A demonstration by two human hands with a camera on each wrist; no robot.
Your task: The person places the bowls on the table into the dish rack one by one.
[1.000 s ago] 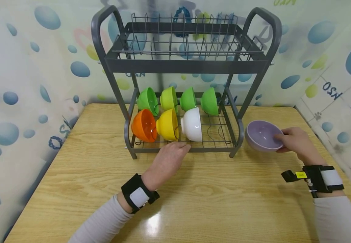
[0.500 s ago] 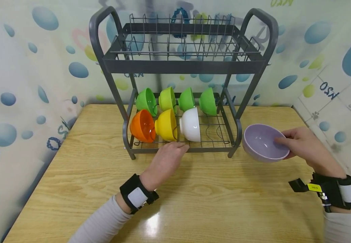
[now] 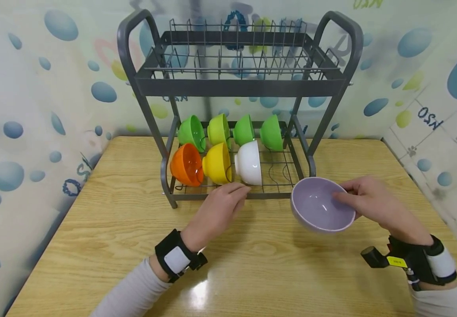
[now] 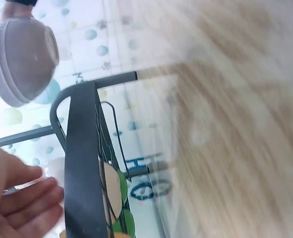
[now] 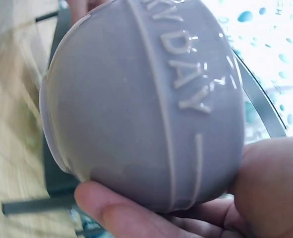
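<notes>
My right hand (image 3: 376, 204) grips a purple bowl (image 3: 315, 220) by its right rim, thumb inside and fingers under the outer wall. The bowl hangs tilted at the rack's front right corner. Raised letters show on the bowl's side (image 5: 121, 99) in the right wrist view. My left hand (image 3: 218, 211) holds nothing; its fingers lie loosely bent at the front rail, just before the white bowl (image 3: 249, 164). Left of that, a yellow bowl (image 3: 216, 163) and an orange bowl (image 3: 184, 165) stand tipped on their sides on the lower tier.
A grey two-tier dish rack (image 3: 240, 87) stands at the back of the wooden table (image 3: 260, 273). Several green bowls (image 3: 271, 133) line its back row. Bare wires (image 3: 279, 171) run right of the white bowl. Patterned walls rise behind and to the right.
My right hand has lifted the purple bowl from beside the rack and brought it toward me, then leftward. My left hand stays near the front rail, its fingers slightly shifted.
</notes>
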